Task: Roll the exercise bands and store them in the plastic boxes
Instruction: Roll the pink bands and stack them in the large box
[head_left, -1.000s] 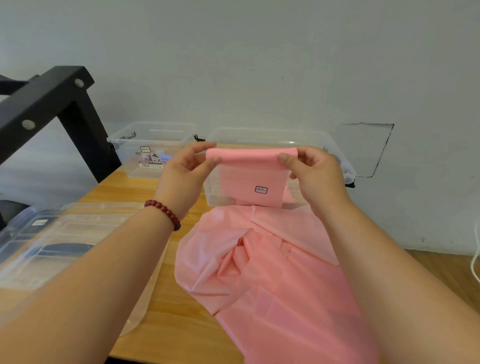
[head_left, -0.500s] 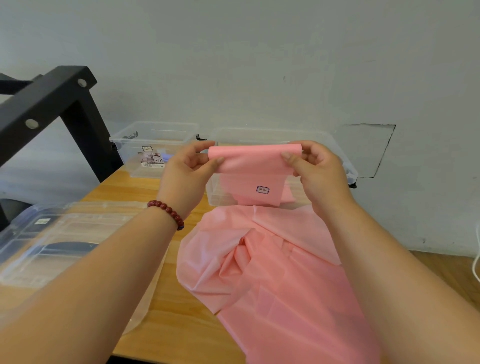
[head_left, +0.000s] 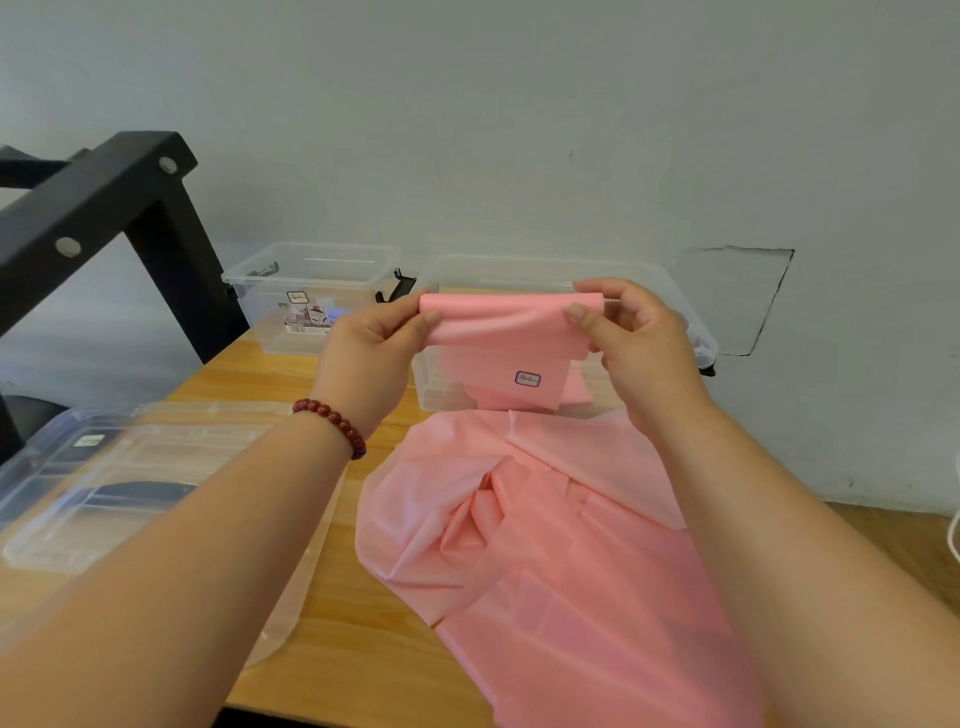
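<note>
Firmly pinched the top of the pink band (head_left: 511, 319) at both ends: left fingers (head_left: 428, 319) curled onto its left end with the thumb in front, right fingers (head_left: 574, 312) clamped the same way on its right end. Held nothing else in the left hand (head_left: 371, 348) or the right hand (head_left: 647, 348). Carried the pinched edge, folded over into a first narrow turn, level in the air, long axis running left to right, above the far part of the table (head_left: 363, 649) and close by the large clear box (head_left: 550, 266). Had both hands equally near, one at each end. Let the rest hang from the fingers and spill toward the table's near edge in a crumpled heap. Could not tell whether the hanging part fell inside that box or in front of it. Judged the rolling barely begun: called for turning the edge over and over down that length, toward the body, ends kept level. Risked a skewed, coned roll otherwise. Saw a smaller clear box (head_left: 311, 291) near the far left corner and clear lids (head_left: 130, 483) along the left edge.
</note>
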